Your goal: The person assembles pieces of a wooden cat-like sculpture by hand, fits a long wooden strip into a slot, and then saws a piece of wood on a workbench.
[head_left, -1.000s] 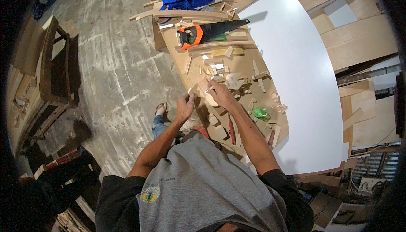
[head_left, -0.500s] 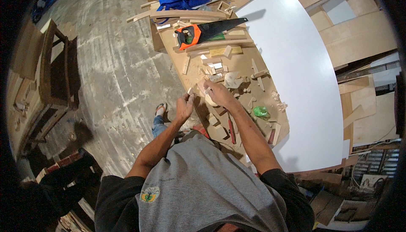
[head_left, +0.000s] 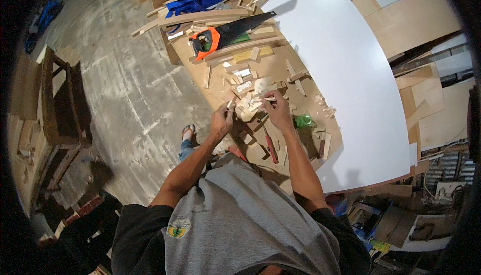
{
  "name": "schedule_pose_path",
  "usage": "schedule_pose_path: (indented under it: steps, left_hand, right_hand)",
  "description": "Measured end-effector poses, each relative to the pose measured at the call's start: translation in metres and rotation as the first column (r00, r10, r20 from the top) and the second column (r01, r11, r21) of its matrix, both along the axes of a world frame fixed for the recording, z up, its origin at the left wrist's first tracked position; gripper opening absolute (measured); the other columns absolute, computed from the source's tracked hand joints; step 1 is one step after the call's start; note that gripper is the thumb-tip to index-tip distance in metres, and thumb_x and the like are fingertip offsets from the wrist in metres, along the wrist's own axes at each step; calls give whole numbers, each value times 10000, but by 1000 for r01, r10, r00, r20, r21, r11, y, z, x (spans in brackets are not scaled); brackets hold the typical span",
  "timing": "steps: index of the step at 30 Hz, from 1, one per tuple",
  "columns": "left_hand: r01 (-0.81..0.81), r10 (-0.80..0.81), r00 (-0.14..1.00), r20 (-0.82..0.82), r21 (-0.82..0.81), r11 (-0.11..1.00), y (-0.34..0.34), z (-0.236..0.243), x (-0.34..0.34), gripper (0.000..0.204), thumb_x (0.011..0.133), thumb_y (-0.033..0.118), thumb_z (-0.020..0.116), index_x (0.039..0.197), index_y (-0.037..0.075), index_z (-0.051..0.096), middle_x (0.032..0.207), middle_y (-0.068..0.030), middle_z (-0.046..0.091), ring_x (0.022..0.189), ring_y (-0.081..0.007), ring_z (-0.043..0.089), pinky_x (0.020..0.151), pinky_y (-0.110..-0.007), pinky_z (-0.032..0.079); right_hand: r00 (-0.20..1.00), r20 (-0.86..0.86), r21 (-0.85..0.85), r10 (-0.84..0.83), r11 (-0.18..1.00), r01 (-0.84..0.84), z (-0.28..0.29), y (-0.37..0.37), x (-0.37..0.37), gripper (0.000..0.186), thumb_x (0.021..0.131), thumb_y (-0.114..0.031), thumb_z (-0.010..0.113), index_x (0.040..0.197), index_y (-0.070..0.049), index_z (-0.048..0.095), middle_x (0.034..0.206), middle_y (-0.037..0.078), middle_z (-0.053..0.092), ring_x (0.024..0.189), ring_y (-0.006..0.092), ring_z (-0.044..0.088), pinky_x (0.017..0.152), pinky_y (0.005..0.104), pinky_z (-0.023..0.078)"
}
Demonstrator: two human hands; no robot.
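Note:
My left hand [head_left: 221,120] is closed around a small pale wooden piece [head_left: 230,104], whose tip sticks up between thumb and fingers at the bench's left edge. To its right, my right hand [head_left: 278,111] pinches a thin light stick [head_left: 261,100] that points left toward the other hand. Between the two hands lie rounded pale wood pieces [head_left: 245,113] and small offcuts on the workbench [head_left: 214,90]. A red-handled tool [head_left: 271,148] rests just below the right hand, and a crumpled green plastic piece [head_left: 304,120] lies to its right.
An orange-handled handsaw [head_left: 207,43] lies across wood strips at the far end, near a blue cloth [head_left: 200,0]. A large white sheet [head_left: 345,89] covers the right side. Toward the left stands a wooden frame [head_left: 55,109] on the concrete floor [head_left: 135,84].
My right hand has moved right, away from the left hand, and the thin stick now shows in its fingers. My left hand keeps its small piece. The whole view has shifted slightly.

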State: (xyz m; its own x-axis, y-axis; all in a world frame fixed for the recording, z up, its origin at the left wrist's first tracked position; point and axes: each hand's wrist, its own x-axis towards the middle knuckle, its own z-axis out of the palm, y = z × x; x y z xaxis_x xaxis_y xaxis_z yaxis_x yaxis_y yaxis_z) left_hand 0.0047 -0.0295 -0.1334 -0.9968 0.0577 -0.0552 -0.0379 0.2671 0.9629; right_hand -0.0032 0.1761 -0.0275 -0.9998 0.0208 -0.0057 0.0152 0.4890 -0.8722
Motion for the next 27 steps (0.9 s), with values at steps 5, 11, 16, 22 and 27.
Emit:
schedule_pose_path:
  steps: [5, 11, 16, 22, 27]
  left_hand:
    - [21, -28, 994, -110, -71, 997, 5, -9, 1, 363, 911, 192, 602, 1225, 10, 618, 1053, -232, 656, 859, -325, 671, 753, -400, 522]
    - [61, -76, 990, -120, -122, 991, 3, -5, 3, 391, 826, 92, 694, 1203, 15, 627, 1067, -199, 627, 862, -305, 668, 746, -366, 533]
    - [65, -77, 987, -142, -87, 994, 7, -11, 1, 382, 791, 69, 726, 1159, 14, 638, 1071, -191, 633, 878, -302, 674, 756, -358, 546]
    - [21, -27, 990, -139, -46, 999, 7, -25, -1, 371, 791, 77, 749, 1133, -15, 640, 1064, -177, 646, 890, -280, 687, 764, -342, 558]
    - [18, -48, 975, -217, -140, 990, 14, -14, -1, 373, 789, 63, 754, 1135, -15, 640, 999, -155, 642, 835, -267, 679, 734, -345, 547]
  right_hand:
    - [999, -27, 7, -43, 999, 44, -16, 22, 21, 130, 933, -51, 595, 1055, -20, 562, 990, 79, 664, 779, 121, 659, 655, 262, 543]
    - [977, 19, -190, -213, 959, 212, 11, 28, 47, 143, 936, -68, 607, 1066, -27, 561, 1008, 83, 666, 800, 129, 660, 662, 264, 534]
    - [907, 41, -263, -419, 871, 414, 17, 55, 72, 177, 948, -106, 609, 1088, -15, 549, 1027, 81, 667, 823, 144, 662, 670, 263, 531]
    - [653, 21, -518, -757, 551, 655, -3, 107, 96, 157, 947, -138, 622, 1045, -41, 546, 844, 74, 644, 760, 152, 656, 611, 254, 504]
    - [533, -135, -195, -835, 550, 812, -33, 169, 116, 166, 917, -122, 650, 1006, -22, 553, 761, 48, 638, 681, 158, 628, 568, 280, 486]
